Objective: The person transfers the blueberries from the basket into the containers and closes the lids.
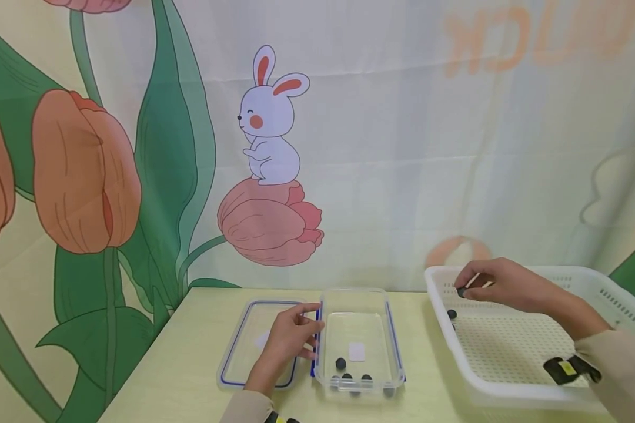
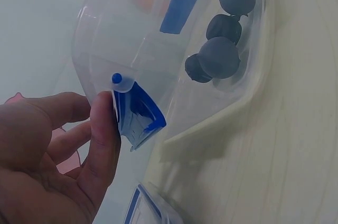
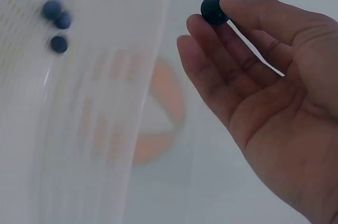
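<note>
My right hand (image 1: 513, 288) pinches a dark blueberry (image 3: 212, 10) between thumb and fingertips, over the left side of a white basket (image 1: 487, 388). In the right wrist view, several more dark blueberries (image 3: 58, 44) lie inside that basket. My left hand (image 1: 288, 335) grips the left rim of a clear plastic box (image 1: 397, 346), beside a blue latch (image 2: 138, 115). Several blueberries (image 1: 341, 363) rest at the near end of the box, most seen through its wall in the left wrist view (image 2: 219, 57).
Left of the box lies its clear lid (image 1: 233, 346) with a blue seal, partly behind my left hand. The pale yellow table (image 1: 174, 364) ends at a hanging cloth (image 1: 370, 176) printed with tulips and a rabbit.
</note>
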The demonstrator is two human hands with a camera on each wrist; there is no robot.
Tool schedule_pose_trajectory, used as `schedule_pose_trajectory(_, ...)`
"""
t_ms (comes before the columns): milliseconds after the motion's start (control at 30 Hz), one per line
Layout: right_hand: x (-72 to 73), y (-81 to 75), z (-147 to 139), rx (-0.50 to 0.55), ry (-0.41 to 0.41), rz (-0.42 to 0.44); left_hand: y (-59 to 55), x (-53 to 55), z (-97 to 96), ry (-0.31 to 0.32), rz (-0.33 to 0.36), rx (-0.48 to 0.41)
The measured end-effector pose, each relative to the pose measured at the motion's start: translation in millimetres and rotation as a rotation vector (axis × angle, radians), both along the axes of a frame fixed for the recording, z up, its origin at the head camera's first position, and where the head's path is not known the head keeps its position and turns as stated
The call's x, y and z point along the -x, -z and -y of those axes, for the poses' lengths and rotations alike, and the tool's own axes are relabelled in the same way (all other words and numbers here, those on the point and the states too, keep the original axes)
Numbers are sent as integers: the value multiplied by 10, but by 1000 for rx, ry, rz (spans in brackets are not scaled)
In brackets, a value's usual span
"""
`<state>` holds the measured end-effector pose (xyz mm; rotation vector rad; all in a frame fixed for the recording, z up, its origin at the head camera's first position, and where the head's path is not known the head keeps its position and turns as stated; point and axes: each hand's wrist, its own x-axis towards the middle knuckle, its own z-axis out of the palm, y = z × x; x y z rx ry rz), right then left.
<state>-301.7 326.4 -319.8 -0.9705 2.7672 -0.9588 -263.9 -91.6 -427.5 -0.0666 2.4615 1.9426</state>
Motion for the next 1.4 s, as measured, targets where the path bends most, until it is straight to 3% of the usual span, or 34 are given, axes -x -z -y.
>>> schedule_pose_trajectory(200, -196, -174, 136, 59, 4, -39, -16, -2, -2, 4, -2, -7)
schedule_pose_trajectory(367, -331, -197, 284, 152, -26, -66, -22, -10, -3, 12, -6, -17)
schedule_pose_trajectory(500, -412, -164, 423, 222, -61, -39, -33, -18, -7, 18, -14, -20)
schedule_pose_trajectory(767, -547, -100, 700, 253, -53, 38, -19, -7, -22, 13, -9, -23)
schedule_pose_trajectory(1200, -659, 168, 1148, 282, -223, 48, 5, 9, -12, 16, -15, -18)
schedule_pose_trajectory(1400, -661, 327, 1327, 249, -282, 76, 20, 8, 21, 34, -34, -27)
